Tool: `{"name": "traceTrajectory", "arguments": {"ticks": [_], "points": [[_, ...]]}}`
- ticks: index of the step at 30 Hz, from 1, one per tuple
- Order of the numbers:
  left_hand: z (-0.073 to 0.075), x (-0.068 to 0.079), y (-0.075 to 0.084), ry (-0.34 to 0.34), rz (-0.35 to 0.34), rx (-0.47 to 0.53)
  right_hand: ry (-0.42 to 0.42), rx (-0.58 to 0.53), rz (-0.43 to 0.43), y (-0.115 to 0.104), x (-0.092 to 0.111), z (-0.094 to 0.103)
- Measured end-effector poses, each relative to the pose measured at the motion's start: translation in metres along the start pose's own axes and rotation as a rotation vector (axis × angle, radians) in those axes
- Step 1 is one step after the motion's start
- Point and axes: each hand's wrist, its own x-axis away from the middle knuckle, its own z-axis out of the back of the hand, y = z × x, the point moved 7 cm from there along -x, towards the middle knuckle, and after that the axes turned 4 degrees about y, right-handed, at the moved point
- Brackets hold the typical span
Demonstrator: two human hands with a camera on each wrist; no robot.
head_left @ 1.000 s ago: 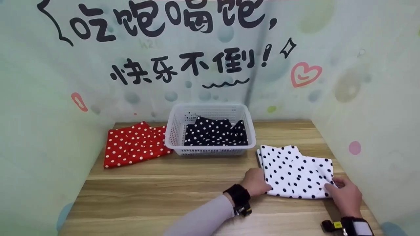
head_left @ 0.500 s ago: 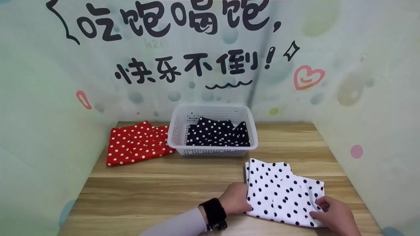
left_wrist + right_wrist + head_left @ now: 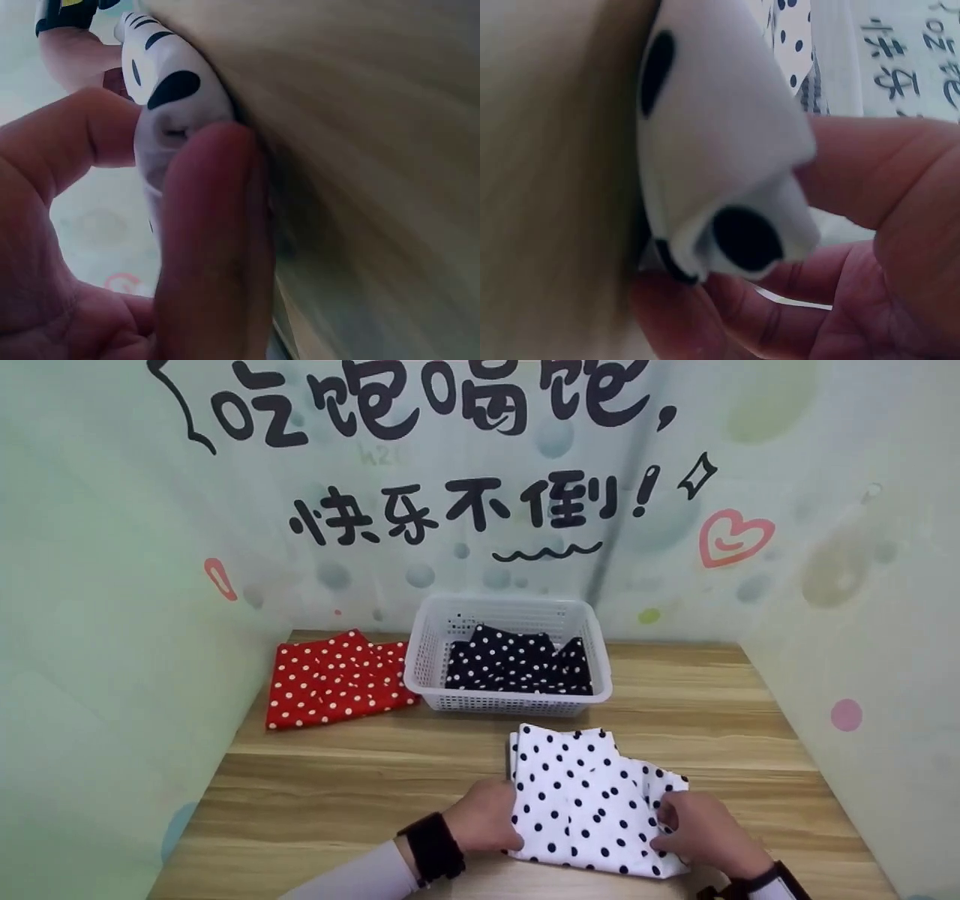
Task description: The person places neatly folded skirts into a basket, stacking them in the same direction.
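Observation:
A folded white cloth with black polka dots point(image 3: 577, 802) lies low over the front middle of the table. My left hand point(image 3: 484, 817) pinches its left edge; the left wrist view shows thumb and fingers on either side of the folded fabric point(image 3: 176, 79). At the opposite edge my right hand point(image 3: 705, 832) pinches the near right corner. The right wrist view shows that corner's layered fabric point(image 3: 720, 150) bunched between thumb and fingers. Both wrists wear black straps.
Behind the cloth stands a white plastic basket point(image 3: 510, 703) with a folded black polka-dot cloth point(image 3: 517, 660) inside. A folded red polka-dot cloth point(image 3: 337, 679) lies beside it on the left. Printed wall sheets enclose the wooden table point(image 3: 337, 780) at the back and sides.
Both hands have brought the white cloth from the right side of the table leftward and nearer, to the front middle. The basket and the red cloth stay in place; the head view has shifted slightly.

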Motion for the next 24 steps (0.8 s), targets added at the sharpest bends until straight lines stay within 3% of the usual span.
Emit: {"name": "traceTrajectory", "arguments": {"ticks": [4, 11, 17, 24], "points": [[0.016, 0.013, -0.024, 0.004, 0.038, 0.015, 0.014, -0.023, 0.152, -0.031, -0.014, -0.009], [0.035, 0.033, -0.063, 0.016, 0.172, 0.112, 0.043, 0.040, 0.213, -0.079, -0.033, -0.028], [0.036, 0.039, -0.083, 0.025, 0.232, 0.197, 0.118, 0.020, 0.285, -0.085, -0.036, -0.030], [0.040, 0.038, -0.085, 0.030, 0.228, 0.221, 0.153, -0.031, 0.303, -0.081, -0.040, -0.029]]}}
